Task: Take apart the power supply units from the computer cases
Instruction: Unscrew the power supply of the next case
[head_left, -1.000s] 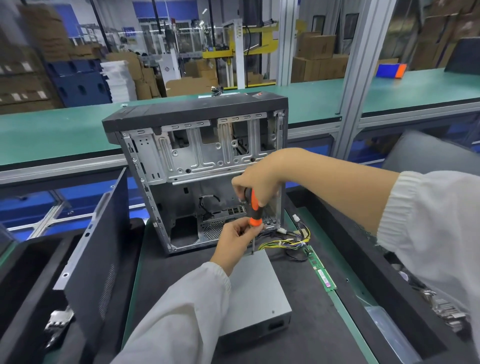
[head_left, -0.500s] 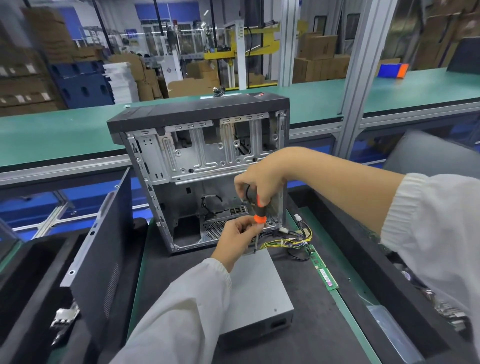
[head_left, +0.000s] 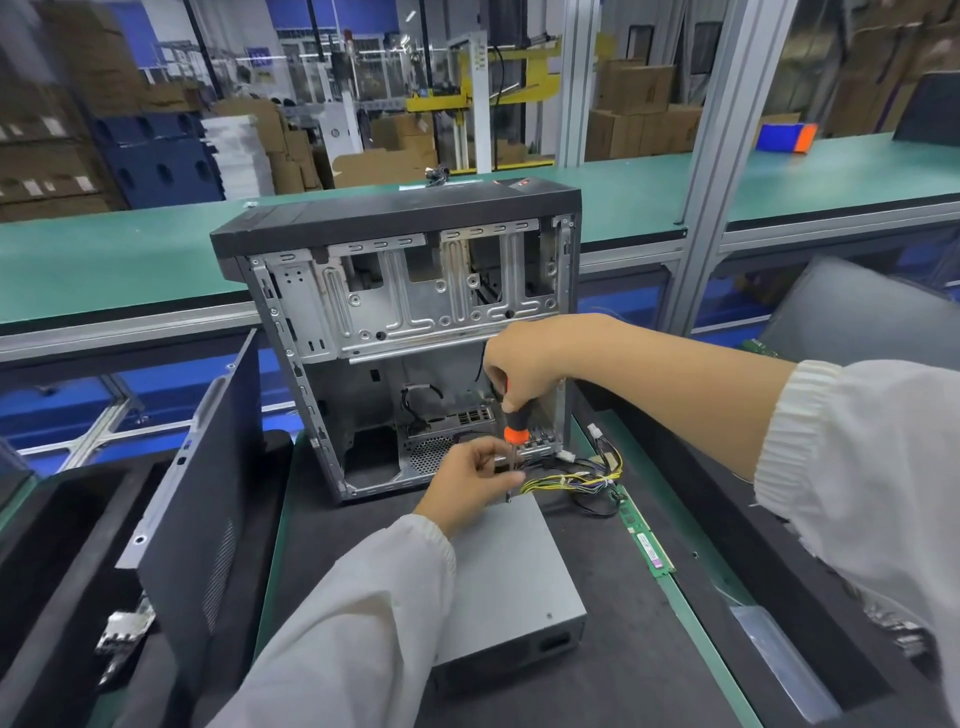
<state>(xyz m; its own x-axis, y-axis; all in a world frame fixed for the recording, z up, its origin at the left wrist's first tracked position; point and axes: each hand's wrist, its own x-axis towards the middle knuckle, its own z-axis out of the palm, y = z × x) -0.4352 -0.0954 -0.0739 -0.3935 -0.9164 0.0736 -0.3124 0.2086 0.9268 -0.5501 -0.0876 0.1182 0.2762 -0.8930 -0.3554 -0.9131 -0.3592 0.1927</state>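
Observation:
An open computer case (head_left: 395, 332) stands upright on the dark mat, its side panel off. In front of it lies a grey power supply unit (head_left: 509, 582), with its yellow and black cable bundle (head_left: 576, 480) trailing to the right. My right hand (head_left: 524, 364) grips the black and orange handle of a screwdriver (head_left: 514, 428) held upright, tip down at the unit's far edge. My left hand (head_left: 475, 480) pinches the screwdriver's shaft just above the unit.
A detached black side panel (head_left: 202, 499) leans at the left beside a black foam tray (head_left: 62, 545) holding a metal bracket (head_left: 122, 629). A green memory stick (head_left: 647, 540) lies right of the unit. A green conveyor belt (head_left: 104, 260) runs behind the case.
The screwdriver handle has sunk slightly in my right hand, with more of the handle covered. My left hand stays on the shaft. The case and unit have not moved.

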